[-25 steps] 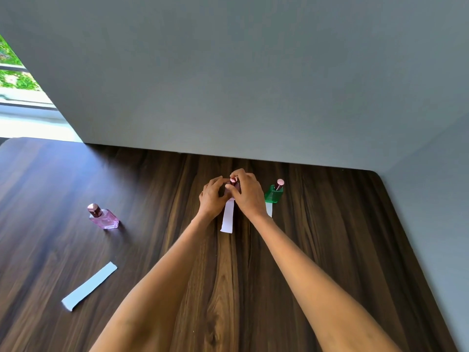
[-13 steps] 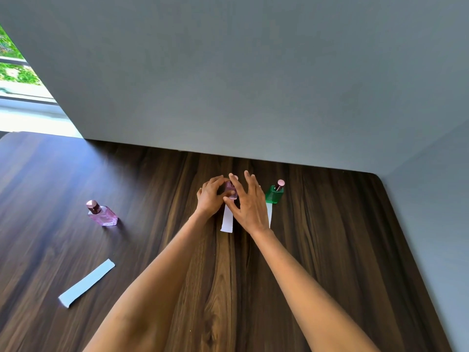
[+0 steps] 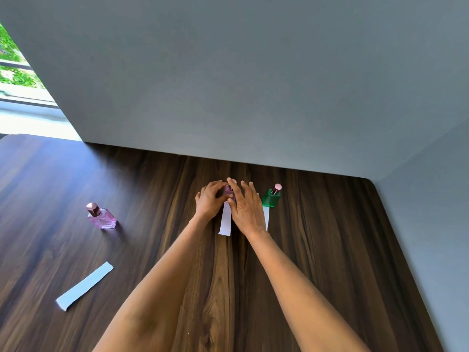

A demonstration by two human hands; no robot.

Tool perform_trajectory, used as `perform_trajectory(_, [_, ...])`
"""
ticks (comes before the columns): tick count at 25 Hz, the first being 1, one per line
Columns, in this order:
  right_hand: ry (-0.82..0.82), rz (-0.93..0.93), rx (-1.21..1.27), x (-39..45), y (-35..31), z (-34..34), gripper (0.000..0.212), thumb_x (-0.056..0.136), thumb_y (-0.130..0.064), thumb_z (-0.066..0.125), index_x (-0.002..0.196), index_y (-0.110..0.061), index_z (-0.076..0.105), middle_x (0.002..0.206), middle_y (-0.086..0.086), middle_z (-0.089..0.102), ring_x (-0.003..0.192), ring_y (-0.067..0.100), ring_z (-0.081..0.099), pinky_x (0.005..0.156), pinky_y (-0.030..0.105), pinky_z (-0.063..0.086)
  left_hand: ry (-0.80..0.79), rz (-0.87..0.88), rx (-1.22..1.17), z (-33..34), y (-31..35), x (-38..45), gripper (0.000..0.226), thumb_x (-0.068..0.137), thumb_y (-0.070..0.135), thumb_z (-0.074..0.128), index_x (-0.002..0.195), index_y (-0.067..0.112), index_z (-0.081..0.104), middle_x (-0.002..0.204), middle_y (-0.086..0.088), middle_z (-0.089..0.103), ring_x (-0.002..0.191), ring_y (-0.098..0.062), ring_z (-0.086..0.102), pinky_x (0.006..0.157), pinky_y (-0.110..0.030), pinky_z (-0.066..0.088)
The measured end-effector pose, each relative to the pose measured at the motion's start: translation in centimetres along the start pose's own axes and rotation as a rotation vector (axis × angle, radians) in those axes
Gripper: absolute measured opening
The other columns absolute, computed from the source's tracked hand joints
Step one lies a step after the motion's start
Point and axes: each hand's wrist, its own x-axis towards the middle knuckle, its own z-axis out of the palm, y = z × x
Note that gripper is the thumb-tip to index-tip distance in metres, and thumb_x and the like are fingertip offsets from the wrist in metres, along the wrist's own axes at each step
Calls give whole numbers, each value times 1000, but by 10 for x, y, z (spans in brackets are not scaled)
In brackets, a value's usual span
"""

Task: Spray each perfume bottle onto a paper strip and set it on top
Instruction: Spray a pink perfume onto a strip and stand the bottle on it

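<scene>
A pink perfume bottle point(image 3: 229, 191) stands on the far end of a white paper strip point(image 3: 225, 222) at the middle of the table, mostly hidden by my hands. My left hand point(image 3: 209, 200) curls round its left side. My right hand point(image 3: 245, 207) has straight, spread fingers beside the bottle, its thumb near the glass. To the right a green bottle point(image 3: 271, 198) with a pink cap stands on its own strip point(image 3: 266, 217). A second pink bottle point(image 3: 101, 216) stands alone at the left, and a loose strip point(image 3: 85, 285) lies nearer me.
The dark wooden table point(image 3: 330, 250) meets a grey wall point(image 3: 253, 85) just behind the bottles and another wall along its right edge. A bright window point(image 3: 17, 80) shows at the far left.
My right hand has let go of the bottle's top and spread its fingers. The left hand stays on the bottle, which now stands on the strip.
</scene>
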Motion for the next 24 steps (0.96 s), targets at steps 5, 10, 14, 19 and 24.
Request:
perform_trajectory(5, [-18,-8,-94,-2,-2,-11,60,98,-30,40,147,-35,6,153,13,27,145,32,10,117,49,18,-3,-1,2,-2,2,0,35,90,30,58,123,21,57,139,-5,50,131,-28,40,111,-55,20])
perform_trajectory(10, [-16,-57,-147,-4,-2,-21,57,100,-33,37,148,-33,7,155,13,22,146,32,8,116,47,16,7,19,28,-3,4,-4,37,90,32,57,126,22,55,139,-5,49,132,-28,40,113,-55,21])
perform_trajectory(14, [20,-50,-89,-8,0,-26,56,98,-37,38,148,-30,13,156,11,21,146,29,11,117,47,19,26,23,51,-5,6,-5,36,89,31,59,123,20,56,140,-7,48,132,-27,39,114,-55,21])
perform_trajectory(19, [42,-37,-125,-11,-1,-27,52,97,-34,43,145,-30,24,151,13,30,143,32,19,114,49,27,26,3,50,-4,9,-7,36,89,32,59,123,21,57,139,-6,48,132,-27,40,114,-55,22])
perform_trajectory(24, [-6,-76,-287,0,4,-35,51,98,-40,38,145,-33,21,153,11,27,145,34,13,114,52,21,22,-26,29,-3,9,-4,37,88,32,59,124,22,56,139,-6,49,131,-28,40,114,-56,20])
